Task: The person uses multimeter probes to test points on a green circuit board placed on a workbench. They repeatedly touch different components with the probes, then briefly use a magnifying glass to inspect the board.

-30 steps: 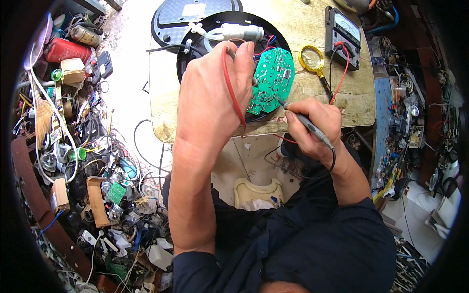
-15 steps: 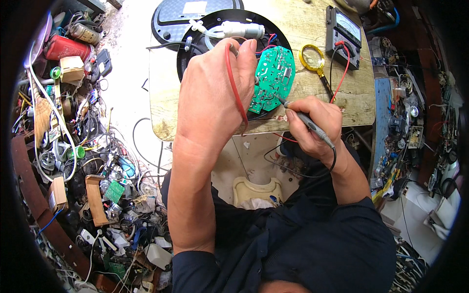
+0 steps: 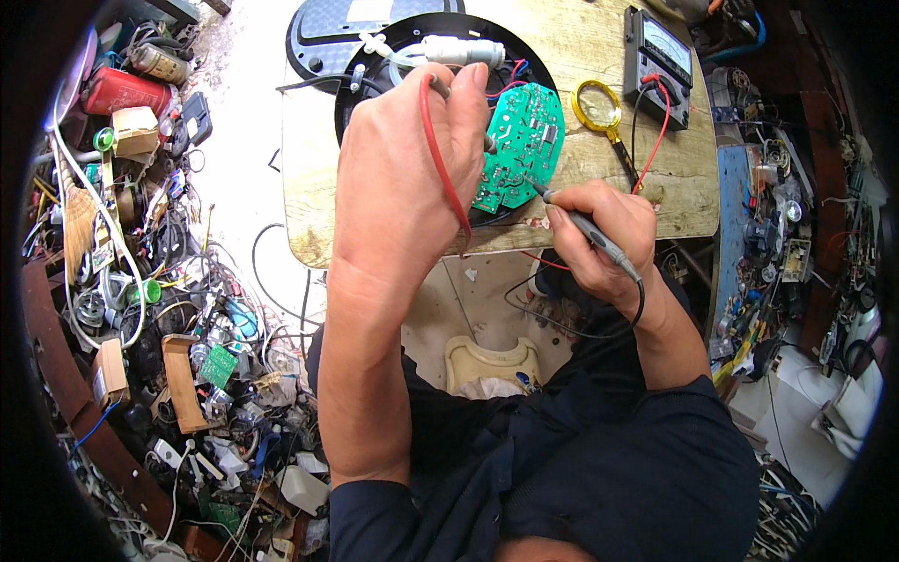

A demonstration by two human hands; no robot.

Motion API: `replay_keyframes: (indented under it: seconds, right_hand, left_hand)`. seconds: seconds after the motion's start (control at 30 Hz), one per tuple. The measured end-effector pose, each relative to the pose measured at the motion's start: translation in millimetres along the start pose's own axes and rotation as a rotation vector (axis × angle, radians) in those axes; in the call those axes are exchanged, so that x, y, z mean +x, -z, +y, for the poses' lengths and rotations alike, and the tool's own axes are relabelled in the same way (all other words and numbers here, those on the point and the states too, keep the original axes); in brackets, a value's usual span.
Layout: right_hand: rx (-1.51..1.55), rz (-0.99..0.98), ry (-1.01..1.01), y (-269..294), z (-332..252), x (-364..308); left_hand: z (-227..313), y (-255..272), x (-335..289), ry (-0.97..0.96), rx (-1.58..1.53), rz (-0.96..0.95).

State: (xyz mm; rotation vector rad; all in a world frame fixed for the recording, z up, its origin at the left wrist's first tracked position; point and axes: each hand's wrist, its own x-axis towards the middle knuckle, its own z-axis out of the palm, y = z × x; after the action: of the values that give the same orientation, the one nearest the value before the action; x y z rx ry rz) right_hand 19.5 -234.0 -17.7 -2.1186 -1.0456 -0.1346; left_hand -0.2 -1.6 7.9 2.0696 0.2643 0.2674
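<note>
A green circuit board point(image 3: 529, 140) lies on a round black housing point(image 3: 524, 54) at the table's near side. My left hand point(image 3: 412, 169) is closed round a test probe with a red lead point(image 3: 438, 155); the probe's tip shows by the board's left edge, its body mostly hidden by the fingers. In my right hand point(image 3: 609, 234) is a grey test probe point(image 3: 596, 239) with a black lead, its tip at the board's lower right part. An analog multimeter point(image 3: 658, 61) with red and black leads stands at the far right of the table.
A yellow-rimmed magnifying glass point(image 3: 597, 106) lies between board and meter. A white cylindrical pump or motor point(image 3: 459, 51) with tubing sits in the housing, and a dark flat cover point(image 3: 323, 42) lies behind. Heaps of electronic scrap point(image 3: 225, 375) fill the floor at left; more parts crowd the right.
My left hand has shifted slightly left and up with its probe. The board and housing appear a little higher and further left. My right hand's probe stays at the board's lower right.
</note>
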Motion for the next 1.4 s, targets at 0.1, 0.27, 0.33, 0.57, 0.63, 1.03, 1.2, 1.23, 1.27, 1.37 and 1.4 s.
replay_keyframes:
  seconds: [0.1, 0.27, 0.33, 0.57, 0.63, 1.03, 1.2, 1.23, 1.27, 1.37, 1.4]
  right_hand:
    - [0.004, 0.012, 0.006, -1, 2, -2]
    - [0.01, 0.019, 0.006, -2, 2, -2]
    - [0.009, 0.018, 0.007, -2, 3, -2]
    - [0.0, 0.015, 0.017, -2, 3, -2]
    - [0.004, 0.02, 0.023, -3, 4, -2]
    - [0.007, 0.011, 0.019, -2, 3, -1]
    - [0.005, 0.015, 0.017, -2, 2, -1]
    - [0.003, 0.014, 0.018, -2, 2, -1]
    - [0.003, 0.013, 0.017, -2, 2, -1]
    - [0.0, 0.009, 0.014, -1, 2, -1]
    - [0.0, 0.009, 0.014, -1, 1, -1]
  left_hand:
    - [2, 0, 0, 0.002, -0.035, 0.023]
    - [4, -4, 2, -0.008, -0.12, 0.05]
    - [2, -7, 3, -0.019, -0.106, 0.062]
    - [0, -9, 3, -0.036, -0.079, 0.075]
    - [0, -8, 3, -0.02, -0.051, 0.048]
    - [-1, -12, 4, -0.018, -0.086, 0.063]
    - [-1, -12, 4, -0.024, -0.079, 0.079]
    - [-1, -12, 4, -0.022, -0.079, 0.077]
    - [-1, -11, 4, -0.02, -0.078, 0.075]
    - [-2, -11, 5, -0.022, -0.08, 0.075]
    - [-2, -12, 5, -0.024, -0.081, 0.075]
